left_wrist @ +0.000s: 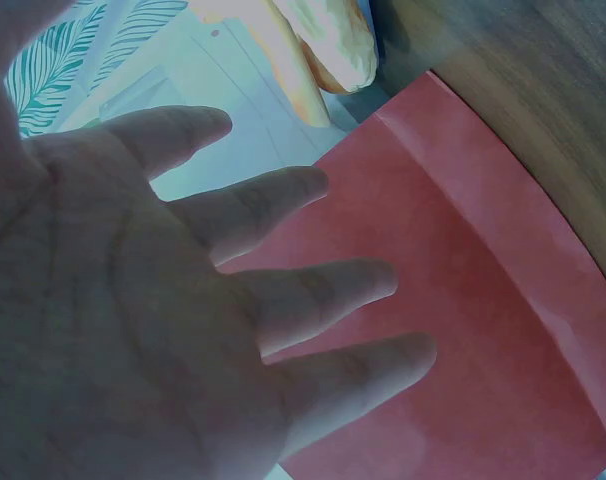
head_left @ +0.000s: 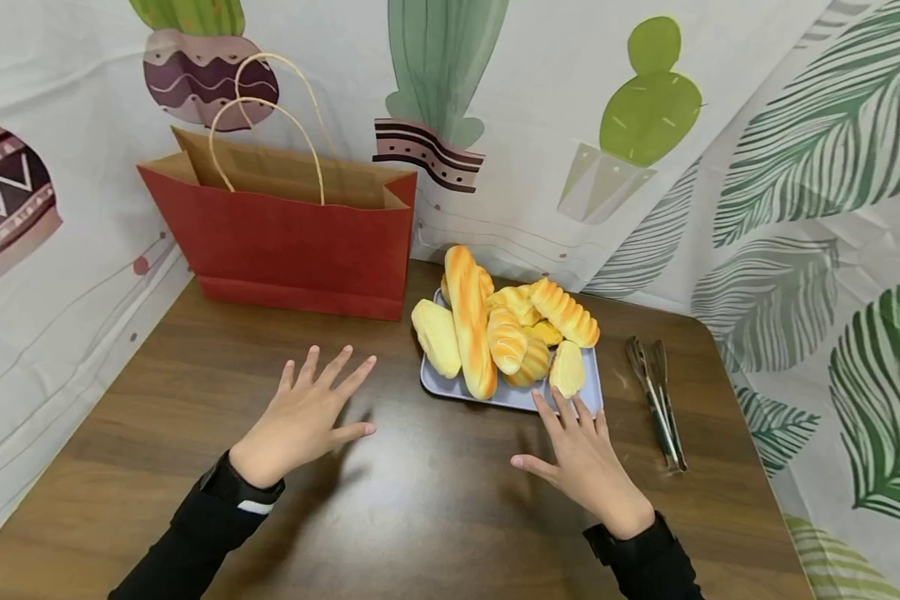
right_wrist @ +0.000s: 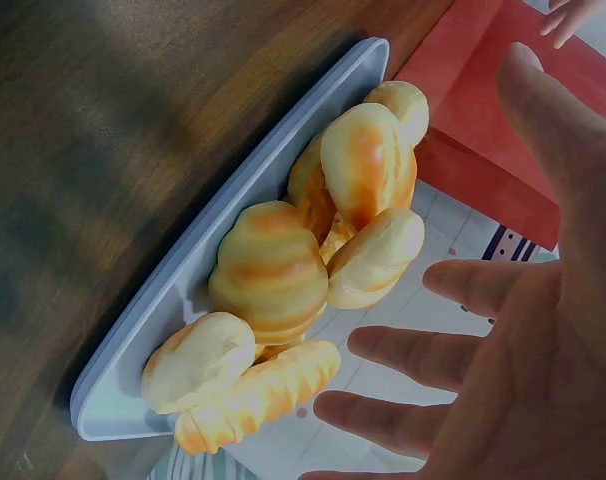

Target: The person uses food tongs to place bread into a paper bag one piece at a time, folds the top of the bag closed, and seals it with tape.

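The right hand is free, fingers spread, its fingertips overlapping the near rim of a pale blue tray in the head view; contact there cannot be told. The left hand is likewise free and splayed, above the table.

From the right hand, the tray lies at eleven o'clock, heaped with bread. Round the tray, a pale loaf sits at nine o'clock, a ridged roll at two and a small pale bun between three and four; a long loaf leans just left of centre. Tongs lie at two o'clock from the right hand. At twelve from the left hand stands a red paper bag, open-topped, before a printed cloth.
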A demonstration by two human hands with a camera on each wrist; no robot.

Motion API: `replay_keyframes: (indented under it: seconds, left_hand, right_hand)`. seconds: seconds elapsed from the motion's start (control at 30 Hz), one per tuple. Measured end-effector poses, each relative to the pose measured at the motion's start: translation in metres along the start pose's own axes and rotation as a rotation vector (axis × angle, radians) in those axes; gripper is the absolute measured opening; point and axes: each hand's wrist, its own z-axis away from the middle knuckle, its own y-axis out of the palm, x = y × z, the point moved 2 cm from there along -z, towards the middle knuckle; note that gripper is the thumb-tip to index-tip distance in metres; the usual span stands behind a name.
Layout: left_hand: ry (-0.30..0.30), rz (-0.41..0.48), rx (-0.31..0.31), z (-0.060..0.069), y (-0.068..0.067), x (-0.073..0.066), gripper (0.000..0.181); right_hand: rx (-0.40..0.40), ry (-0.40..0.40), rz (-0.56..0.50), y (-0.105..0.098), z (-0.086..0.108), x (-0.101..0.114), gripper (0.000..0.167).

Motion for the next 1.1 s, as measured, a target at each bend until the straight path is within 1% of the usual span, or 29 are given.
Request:
replay_keyframes:
  seconds: [0.23, 0.43, 0.53, 0.67, 0.83, 0.93, 1.0, 1.1]
  left_hand:
    - [-0.001, -0.005, -0.010, -0.001, -0.003, 0.002, 0.079]
    - [-0.020, -0.001, -0.018, -0.007, -0.009, 0.011, 0.080]
    - [-0.026, 0.003, -0.044, -0.011, -0.015, 0.016, 0.080]
    - [-0.028, 0.017, -0.120, -0.017, -0.028, 0.021, 0.080]
    - [-0.013, 0.071, -0.280, -0.025, -0.048, 0.024, 0.075]
    - [0.000, 0.086, -0.370, -0.032, -0.060, 0.025, 0.071]
    - [0.002, 0.089, -0.413, -0.036, -0.068, 0.026, 0.068]
    - [0.005, 0.093, -0.457, -0.042, -0.079, 0.027, 0.065]
  right_hand:
    - [-0.009, 0.002, 0.000, -0.001, 0.000, 0.000, 0.087]
    - [-0.034, -0.003, -0.002, -0.002, 0.000, -0.001, 0.086]
    - [-0.031, 0.003, -0.004, -0.002, 0.000, -0.002, 0.086]
    - [-0.018, 0.017, -0.010, -0.001, 0.000, -0.003, 0.087]
    - [-0.017, 0.022, -0.024, 0.002, 0.001, -0.005, 0.085]
    - [-0.019, 0.022, -0.038, 0.003, 0.002, -0.006, 0.082]
    - [-0.015, 0.022, -0.047, 0.005, 0.003, -0.007, 0.081]
    - [0.002, 0.026, -0.067, 0.008, 0.004, -0.008, 0.078]
